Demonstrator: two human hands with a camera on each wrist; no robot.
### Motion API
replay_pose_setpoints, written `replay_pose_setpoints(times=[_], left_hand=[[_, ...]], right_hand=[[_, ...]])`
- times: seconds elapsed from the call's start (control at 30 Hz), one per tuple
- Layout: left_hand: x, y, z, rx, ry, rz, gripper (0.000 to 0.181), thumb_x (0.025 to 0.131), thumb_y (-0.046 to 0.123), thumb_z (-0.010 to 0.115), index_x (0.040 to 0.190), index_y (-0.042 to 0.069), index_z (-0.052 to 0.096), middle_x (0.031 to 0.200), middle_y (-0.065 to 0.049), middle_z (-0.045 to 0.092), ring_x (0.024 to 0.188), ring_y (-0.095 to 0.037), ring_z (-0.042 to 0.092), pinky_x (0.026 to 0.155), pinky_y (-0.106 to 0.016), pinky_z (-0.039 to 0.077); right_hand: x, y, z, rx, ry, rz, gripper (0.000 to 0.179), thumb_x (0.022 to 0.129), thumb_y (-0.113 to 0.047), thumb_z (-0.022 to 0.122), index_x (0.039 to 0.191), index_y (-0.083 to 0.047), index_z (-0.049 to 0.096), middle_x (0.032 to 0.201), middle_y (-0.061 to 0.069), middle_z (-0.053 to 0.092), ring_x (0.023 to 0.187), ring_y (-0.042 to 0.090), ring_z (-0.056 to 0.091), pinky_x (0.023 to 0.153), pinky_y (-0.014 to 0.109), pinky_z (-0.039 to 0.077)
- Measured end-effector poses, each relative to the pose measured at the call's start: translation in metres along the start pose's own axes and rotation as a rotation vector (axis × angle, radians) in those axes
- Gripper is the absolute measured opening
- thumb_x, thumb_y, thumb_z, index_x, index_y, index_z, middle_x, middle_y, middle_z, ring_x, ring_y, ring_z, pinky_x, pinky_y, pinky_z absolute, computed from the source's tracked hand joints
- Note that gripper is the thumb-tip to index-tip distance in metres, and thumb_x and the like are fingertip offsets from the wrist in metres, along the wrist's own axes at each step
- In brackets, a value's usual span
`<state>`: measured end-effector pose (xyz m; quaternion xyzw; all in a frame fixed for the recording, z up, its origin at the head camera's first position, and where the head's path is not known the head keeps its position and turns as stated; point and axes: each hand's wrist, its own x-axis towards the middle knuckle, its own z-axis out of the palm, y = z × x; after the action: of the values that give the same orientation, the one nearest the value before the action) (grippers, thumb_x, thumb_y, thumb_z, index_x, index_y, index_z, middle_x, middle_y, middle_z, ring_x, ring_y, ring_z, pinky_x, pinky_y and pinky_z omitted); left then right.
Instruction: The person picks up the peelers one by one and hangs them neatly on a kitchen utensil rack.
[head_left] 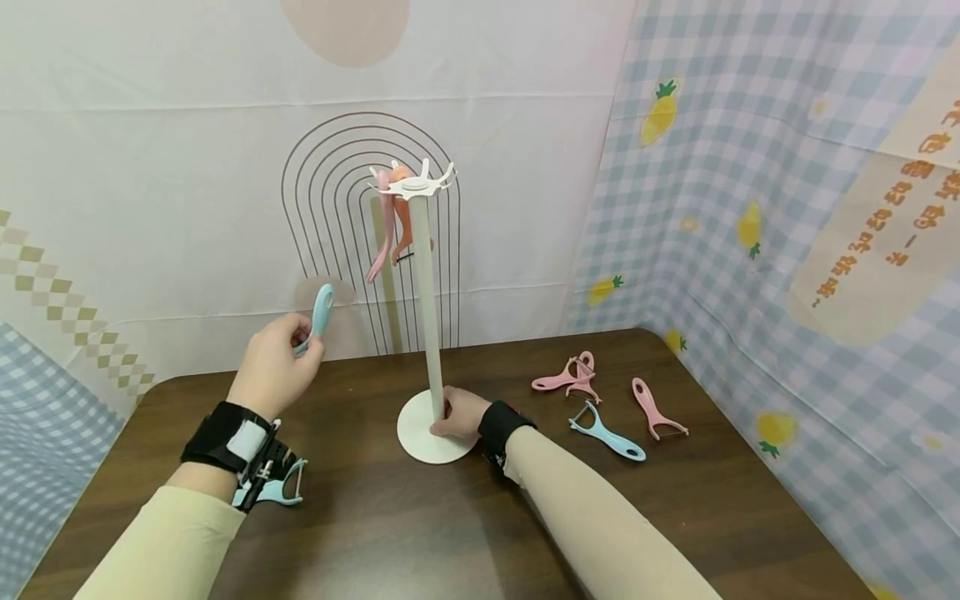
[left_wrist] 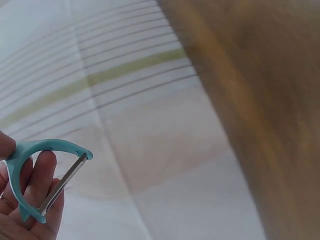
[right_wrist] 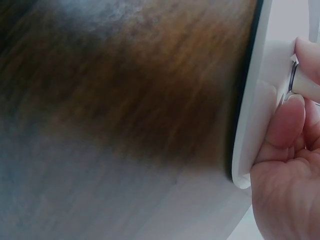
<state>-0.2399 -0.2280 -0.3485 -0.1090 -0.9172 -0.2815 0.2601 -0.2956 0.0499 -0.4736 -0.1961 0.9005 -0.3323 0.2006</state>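
Observation:
My left hand [head_left: 276, 360] holds a light blue Y-shaped peeler [head_left: 322, 309] above the back left of the table, handle upward. In the left wrist view, the peeler's blade [left_wrist: 62, 185] and forked head stick out past the fingers. Low on a white stand [head_left: 427, 308], my right hand [head_left: 462, 412] pinches the pole just above its round base [head_left: 417, 429]. The right wrist view shows the thumb and fingers around the pole, close over the base. A pink peeler [head_left: 386, 225] and an orange peeler [head_left: 402, 218] hang from the stand's hooked top [head_left: 417, 185].
Two overlapping pink peelers [head_left: 558, 380], a blue peeler [head_left: 611, 435] and another pink peeler [head_left: 654, 408] lie right of the stand. Another blue peeler [head_left: 281, 490] lies partly hidden beneath my left wrist. Printed cloths [head_left: 525, 208] hang behind the brown table [head_left: 390, 542].

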Motion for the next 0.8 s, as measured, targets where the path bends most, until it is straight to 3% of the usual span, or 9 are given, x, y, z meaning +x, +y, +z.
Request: replay_pose_setpoints(times=[0.4,0.8], left_hand=[[0.013,0.031,-0.012,-0.074,0.156,0.071,0.013,0.091,0.012,0.056,0.093,0.001,0.061,0.084,-0.012,0.061,0.077,-0.028,0.057,0.067,-0.041,0.043],[0.033,0.079,-0.026,-0.135,0.39,0.231,0.013,0.089,0.008,0.06,0.093,-0.005,0.061,0.086,-0.013,0.058,0.08,-0.024,0.057,0.069,-0.035,0.041]], right_hand=[[-0.003,-0.003,-0.001,0.031,-0.006,-0.009,0.036,0.086,-0.015,0.074,0.111,-0.002,0.052,0.088,0.004,0.056,0.08,0.015,0.053,0.075,0.03,0.045],[-0.008,-0.006,-0.004,0.026,-0.014,-0.03,0.034,0.086,-0.015,0.073,0.109,0.0,0.052,0.086,0.004,0.055,0.079,0.015,0.053,0.074,0.028,0.045]])
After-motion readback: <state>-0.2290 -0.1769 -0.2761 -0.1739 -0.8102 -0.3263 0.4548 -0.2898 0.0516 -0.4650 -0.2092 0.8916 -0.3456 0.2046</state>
